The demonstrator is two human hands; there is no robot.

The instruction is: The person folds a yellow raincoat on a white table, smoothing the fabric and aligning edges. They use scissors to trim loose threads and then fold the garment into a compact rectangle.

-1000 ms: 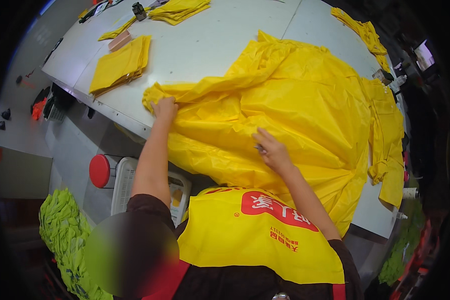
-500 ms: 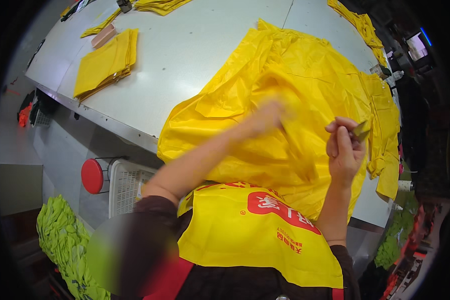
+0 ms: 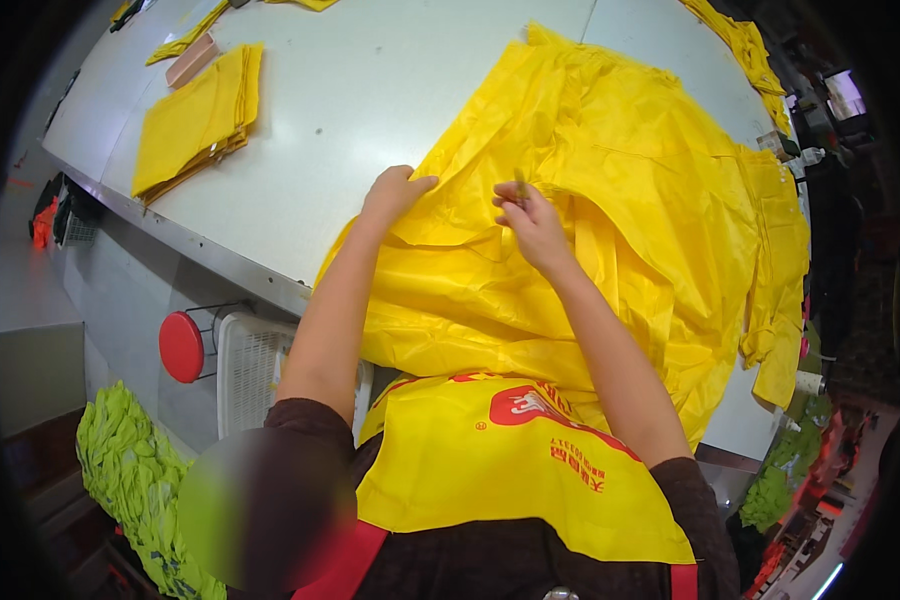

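A large, wrinkled garment of thin, shiny yellow fabric (image 3: 630, 130) lies heaped across the table and down its near edge. My left hand (image 3: 395, 195) grips its left edge, thumb pointing right. Over the middle of the garment is my right hand (image 3: 532, 222), its fingers closed around a small, narrow metal tool (image 3: 520, 184) that looks like thread snips. Most of that tool is hidden by the fingers. A yellow apron with red print (image 3: 440, 470) covers my front.
On the white table (image 3: 340, 90) a stack of folded yellow fabric (image 3: 200, 120) lies to the left, beside a pink box (image 3: 192, 60). More yellow fabric (image 3: 778, 260) hangs at the right edge. Below left stand a red stool (image 3: 182, 347), a white basket (image 3: 245, 370) and bright green fabric (image 3: 135, 480).
My left hand has moved from the garment's middle to its left edge. My right hand, with the small tool, has come leftward from the right side to the middle.
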